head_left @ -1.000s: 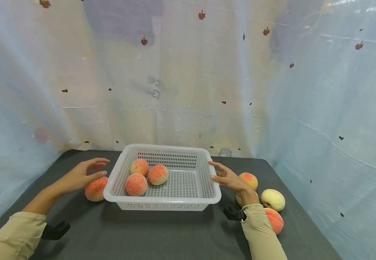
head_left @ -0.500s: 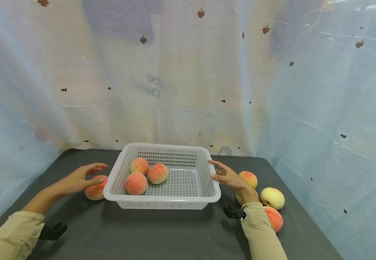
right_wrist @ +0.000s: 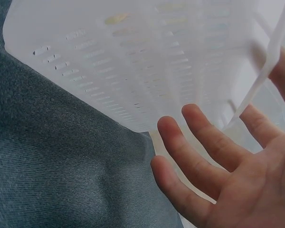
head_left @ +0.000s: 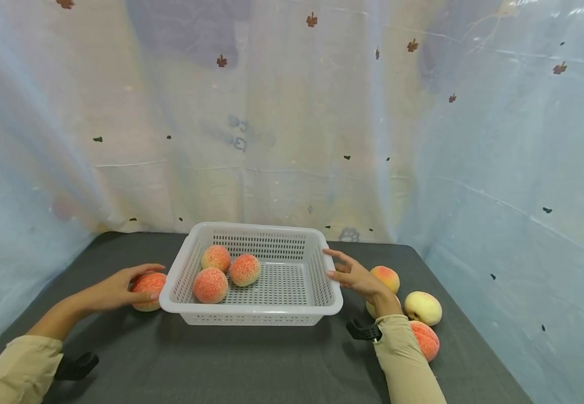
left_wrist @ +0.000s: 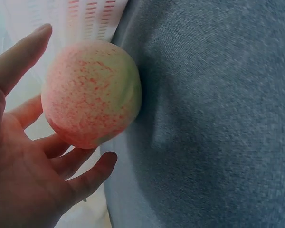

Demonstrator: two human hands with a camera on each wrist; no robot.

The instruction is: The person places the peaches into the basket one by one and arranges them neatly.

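Note:
My left hand is at a red-and-yellow peach just left of the white plastic basket. In the left wrist view, the fingers lie loosely behind this peach, and the thumb stands apart from it. My right hand is at the basket's right side, thumb and index finger resting over the rim. The right wrist view has its other fingers stretched out below the rim, beside the slotted wall. Three peaches sit in the basket's left half.
Several more peaches lie right of the basket near my right forearm: one behind, a pale yellow one, a red one, another partly hidden by the wrist. A dark cloth-covered table is backed by hanging plastic sheeting.
My left hand has come down over the peach on the left, its thumb now lower in front of it. The right hand and the basket have kept their places.

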